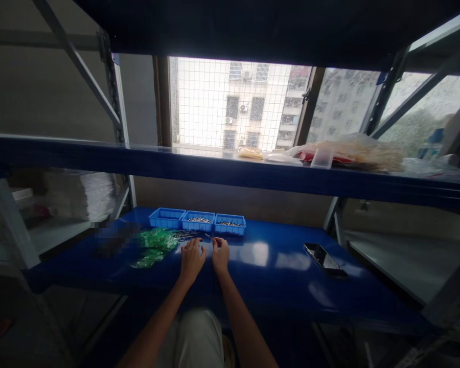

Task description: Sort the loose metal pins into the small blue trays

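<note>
Both my hands rest close together on the blue shelf top (276, 266). My left hand (192, 257) lies with its fingers spread, pointing at a loose pile of thin metal pins (184, 235). My right hand (220, 253) is curled into a pinch; it seems to hold a thin pin (208, 236), though this is too small to be sure. A heap of small green plastic bags (155, 244) lies just left of my left hand. Behind my hands stand three small blue trays (198, 221) in a row; the middle and right ones hold metal pins.
A black phone (325, 259) lies on the shelf top to the right. The shelf above (230, 174) carries plastic bags and a clear cup (322, 157). Metal rack posts stand at both sides. A wire-mesh window is behind.
</note>
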`<action>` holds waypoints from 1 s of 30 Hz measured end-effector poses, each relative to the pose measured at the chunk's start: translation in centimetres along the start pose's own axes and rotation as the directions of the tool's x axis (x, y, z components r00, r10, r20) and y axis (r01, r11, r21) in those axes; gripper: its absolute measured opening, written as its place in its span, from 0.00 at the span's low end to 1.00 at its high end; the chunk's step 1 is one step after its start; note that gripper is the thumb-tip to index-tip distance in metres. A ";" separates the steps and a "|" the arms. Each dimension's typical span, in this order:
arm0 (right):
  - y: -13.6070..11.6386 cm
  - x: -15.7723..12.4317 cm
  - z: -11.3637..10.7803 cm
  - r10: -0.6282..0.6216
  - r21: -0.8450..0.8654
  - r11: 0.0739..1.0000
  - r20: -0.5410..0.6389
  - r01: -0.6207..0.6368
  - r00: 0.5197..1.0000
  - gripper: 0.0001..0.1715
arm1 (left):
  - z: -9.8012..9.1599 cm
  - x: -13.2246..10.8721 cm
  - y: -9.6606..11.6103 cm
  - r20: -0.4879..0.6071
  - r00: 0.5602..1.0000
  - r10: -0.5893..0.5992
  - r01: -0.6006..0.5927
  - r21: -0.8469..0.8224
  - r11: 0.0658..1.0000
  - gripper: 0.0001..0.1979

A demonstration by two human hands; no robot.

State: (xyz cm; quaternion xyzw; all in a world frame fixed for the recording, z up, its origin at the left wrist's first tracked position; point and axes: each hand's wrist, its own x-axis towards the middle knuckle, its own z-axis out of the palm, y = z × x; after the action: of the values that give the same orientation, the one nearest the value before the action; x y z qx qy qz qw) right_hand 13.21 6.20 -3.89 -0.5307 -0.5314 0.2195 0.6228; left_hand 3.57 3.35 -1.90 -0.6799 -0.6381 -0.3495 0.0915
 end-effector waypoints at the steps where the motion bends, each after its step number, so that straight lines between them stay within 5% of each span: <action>1: 0.1 0.0 -0.1 0.015 0.030 0.999 -0.034 -0.013 0.999 0.14 | 0.0 -0.1 0.0 0.001 1.000 -0.017 0.017 -0.012 1.000 0.13; 6: 0.4 0.1 -0.6 0.125 0.133 0.985 -0.134 -0.107 0.983 0.20 | 0.4 -0.2 0.1 0.020 1.000 -0.010 0.011 -0.019 1.000 0.12; 20: -0.3 0.4 -0.9 0.083 -0.009 0.997 -0.016 -0.083 0.996 0.34 | -0.1 -1.1 0.9 0.047 0.999 0.001 -0.003 0.050 0.999 0.11; 30: -1.1 0.0 -1.2 0.085 0.023 0.996 0.018 -0.086 0.996 0.31 | 0.8 -0.5 0.7 0.046 0.997 0.062 -0.065 0.077 0.995 0.11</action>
State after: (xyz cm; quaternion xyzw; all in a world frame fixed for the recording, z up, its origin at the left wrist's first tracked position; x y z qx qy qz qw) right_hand 14.00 5.32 -2.75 -0.5435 -0.5106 0.2567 0.6147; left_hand 4.53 3.24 -2.55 -0.7032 -0.6312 -0.3062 0.1153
